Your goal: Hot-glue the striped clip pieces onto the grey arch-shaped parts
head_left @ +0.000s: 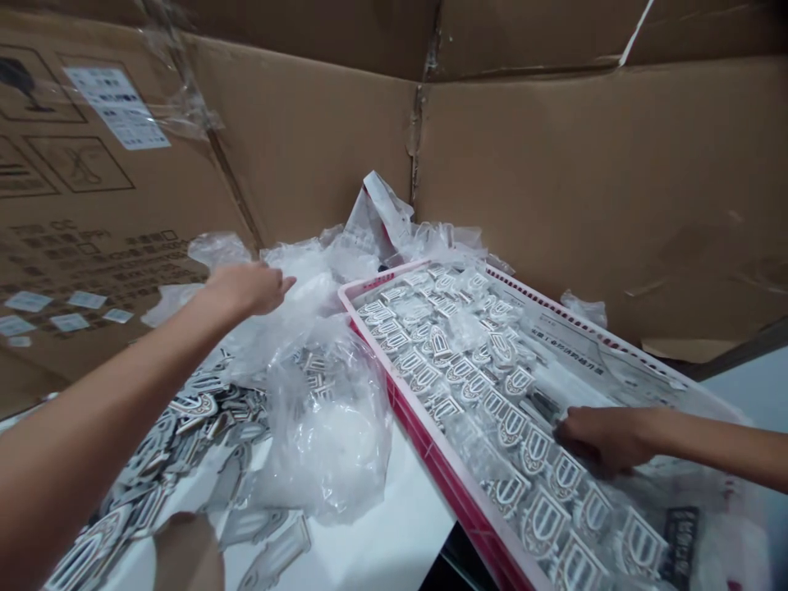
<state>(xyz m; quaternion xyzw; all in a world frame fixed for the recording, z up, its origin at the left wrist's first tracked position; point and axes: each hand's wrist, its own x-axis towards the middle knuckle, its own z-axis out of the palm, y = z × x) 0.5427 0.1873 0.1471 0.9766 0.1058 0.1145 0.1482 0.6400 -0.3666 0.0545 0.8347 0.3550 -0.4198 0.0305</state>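
My left hand [249,289] is closed above crumpled clear plastic bags [308,283] at the back of the white table. Whether it pinches any of the plastic is hidden. Over on the right, my right hand [607,439] reaches into a pink-and-white plastic tray [424,443], its fingers curled down. What those fingers grip cannot be made out. Rows of small arch-shaped metal pieces [535,451] in clear wrapping fill the tray's left part. Between my arms stands a clear plastic bag [332,435] with similar pieces showing through it.
A heap of loose metal pieces [197,410] lies at the left on the white table [382,542]. Tall cardboard walls [320,139] enclose the back and left. Printed sheets [584,361] line the tray's right side, and a crumpled printed wrapper [375,217] sits in the corner.
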